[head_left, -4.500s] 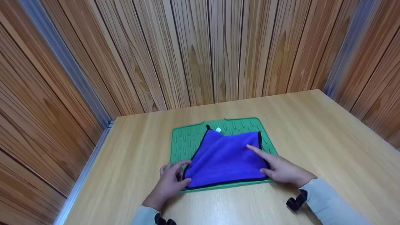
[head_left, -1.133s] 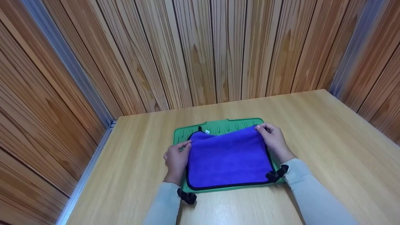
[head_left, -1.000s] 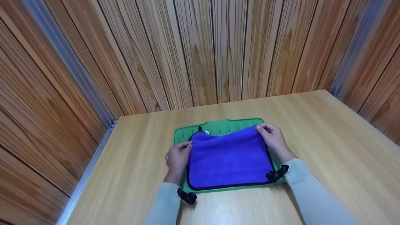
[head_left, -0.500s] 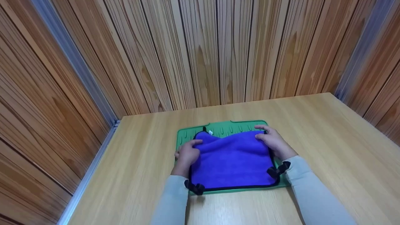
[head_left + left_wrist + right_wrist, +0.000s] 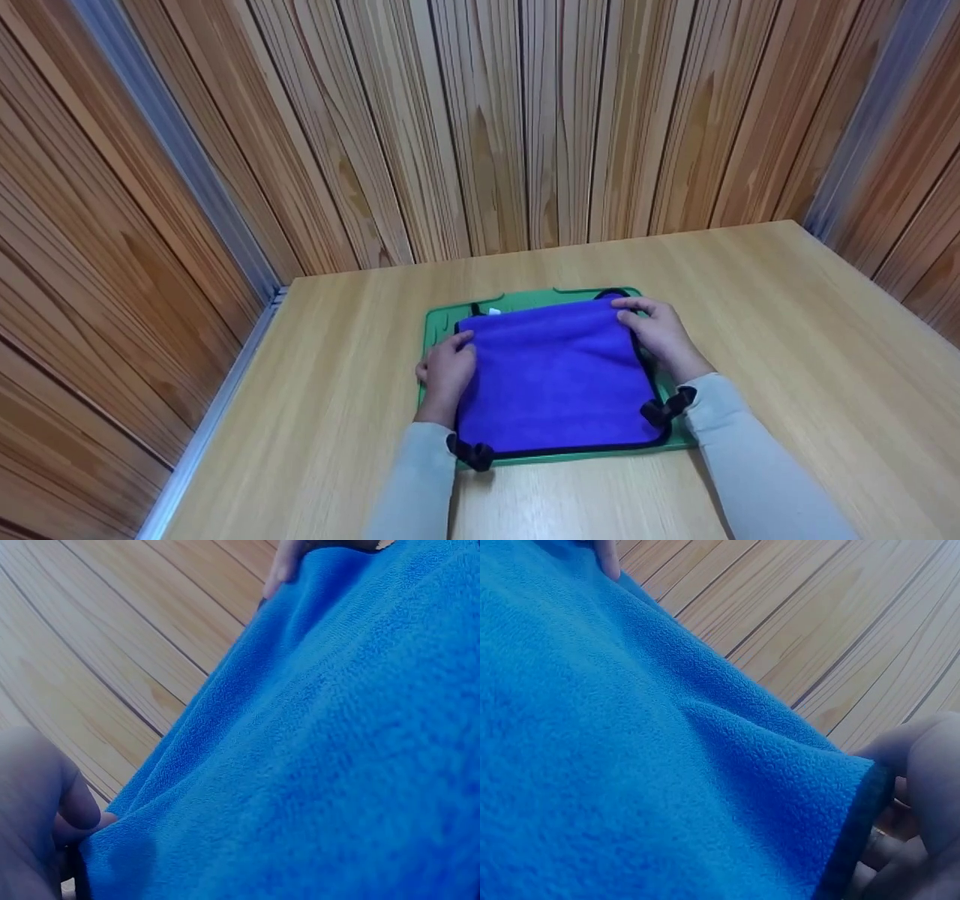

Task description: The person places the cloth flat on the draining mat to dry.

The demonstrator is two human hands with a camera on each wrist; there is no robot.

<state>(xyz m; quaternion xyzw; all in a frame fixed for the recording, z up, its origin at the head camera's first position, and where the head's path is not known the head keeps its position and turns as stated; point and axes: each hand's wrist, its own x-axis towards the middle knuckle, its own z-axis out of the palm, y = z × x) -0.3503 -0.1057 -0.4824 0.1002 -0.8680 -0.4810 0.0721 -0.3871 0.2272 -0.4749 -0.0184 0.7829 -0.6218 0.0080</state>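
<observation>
A blue-purple cleaning cloth with black trim lies over the green ribbed mat. Its far side is lifted into a taut, nearly straight fold between the hands. My left hand pinches the cloth at the far left, thumb on top; the left wrist view shows a fingertip under the corner. At the far right, my right hand pinches the trimmed edge, with curled fingers behind it in the right wrist view. A white tag and a black loop peek out beyond the fold.
The mat rests on a light wooden table. Wood-plank panels stand behind it and at both sides, with metal strips at the corners. Black wrist mounts hang over the cloth's near corners.
From the near corners, both hands have moved to the far side and taken hold there. In the last half second the sagging fold is pulled straight, and trim shows at the far right.
</observation>
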